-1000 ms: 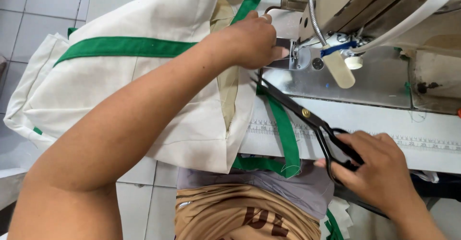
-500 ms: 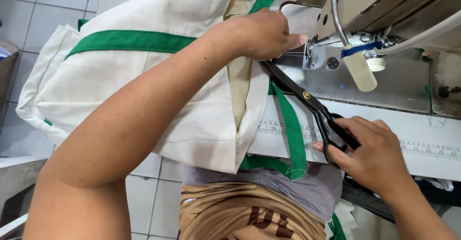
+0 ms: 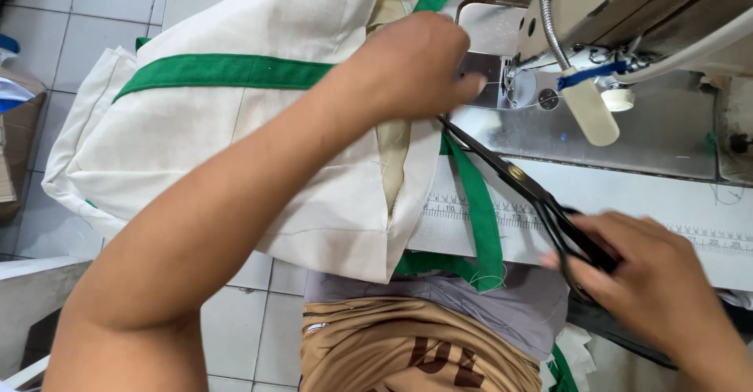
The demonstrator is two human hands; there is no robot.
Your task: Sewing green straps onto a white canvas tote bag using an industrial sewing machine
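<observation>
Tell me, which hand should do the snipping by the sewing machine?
The right hand, probably. It already grips the black scissors, whose tips point at the fabric near the needle. The left hand is busy pressing the white and green fabric down.

- The cloth bag (image 3: 259, 149) is cream-white, crossed by a bright green band (image 3: 223, 71).
- A green strap (image 3: 480, 212) hangs from it at 5 o'clock.
- The scissors (image 3: 533, 196) are black with a small brass-coloured pivot.
- The sewing machine (image 3: 627, 8) is beige; its bed plate is dull silver-grey.
- The worktop (image 3: 706, 204) is white, with a printed black ruler scale.
- The floor tiles (image 3: 94, 8) are pale grey.
- The person's shorts (image 3: 408, 345) are tan with dark brown lettering.
</observation>
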